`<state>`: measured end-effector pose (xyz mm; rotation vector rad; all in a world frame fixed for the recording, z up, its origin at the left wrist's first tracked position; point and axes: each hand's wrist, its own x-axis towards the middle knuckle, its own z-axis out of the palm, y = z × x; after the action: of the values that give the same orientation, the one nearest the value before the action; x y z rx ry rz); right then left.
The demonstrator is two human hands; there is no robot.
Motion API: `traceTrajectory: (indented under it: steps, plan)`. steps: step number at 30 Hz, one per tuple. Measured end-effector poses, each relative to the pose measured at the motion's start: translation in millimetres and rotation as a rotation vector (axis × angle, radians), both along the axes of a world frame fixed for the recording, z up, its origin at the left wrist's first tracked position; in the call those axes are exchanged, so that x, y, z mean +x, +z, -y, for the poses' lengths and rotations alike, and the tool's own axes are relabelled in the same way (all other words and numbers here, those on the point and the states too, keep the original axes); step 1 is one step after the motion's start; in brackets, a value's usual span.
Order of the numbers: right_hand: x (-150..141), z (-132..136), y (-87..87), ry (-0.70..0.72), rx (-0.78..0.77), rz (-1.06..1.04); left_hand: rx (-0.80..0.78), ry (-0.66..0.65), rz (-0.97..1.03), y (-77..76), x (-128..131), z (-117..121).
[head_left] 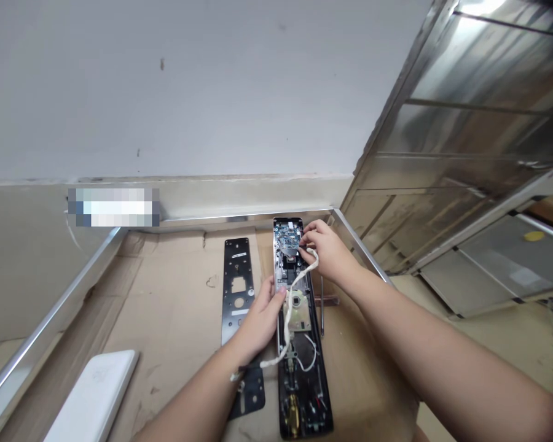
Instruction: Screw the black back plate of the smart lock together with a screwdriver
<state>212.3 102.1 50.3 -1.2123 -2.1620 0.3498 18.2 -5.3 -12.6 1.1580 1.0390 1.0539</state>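
Observation:
A long black door-lock body [299, 344] lies open on the cardboard, showing a circuit board, a brass part and wires. My right hand [325, 248] pinches the upper end of a white sleeved cable [289, 307] over the circuit board near the lock's far end. My left hand [258, 319] rests against the lock's left edge at its middle, fingers curled on the rim. The cable runs down across the lock towards my left wrist.
A black metal mounting plate [236, 282] with cut-outs lies left of the lock. A white flat cover [96, 396] sits at the lower left. Cardboard [175, 307] lines the steel-edged bench [55, 319]. A thin screwdriver [322, 307] lies right of the lock. Shiny steel panels [465, 141] rise on the right.

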Motion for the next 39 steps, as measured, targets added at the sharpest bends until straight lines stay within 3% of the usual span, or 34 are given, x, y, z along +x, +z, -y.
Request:
traceTrajectory:
  steps: [7, 15, 29, 39]
  plan:
    - [-1.9, 2.2, -2.9, -0.052, -0.008, 0.000, -0.034, -0.063, 0.089, 2.1, -0.5, -2.1]
    - [-0.3, -3.9, -3.4, -0.074, -0.236, -0.075, -0.124, -0.125, 0.273, 7.0, -1.3, -0.6]
    - [1.2, -11.3, -7.5, -0.058, -0.348, -0.170, -0.085, -0.130, 0.181, 7.3, -3.8, -1.4]
    - [-0.2, -9.3, -2.5, -0.069, -0.312, -0.092, -0.080, -0.147, 0.175, 8.4, -4.4, -1.9]
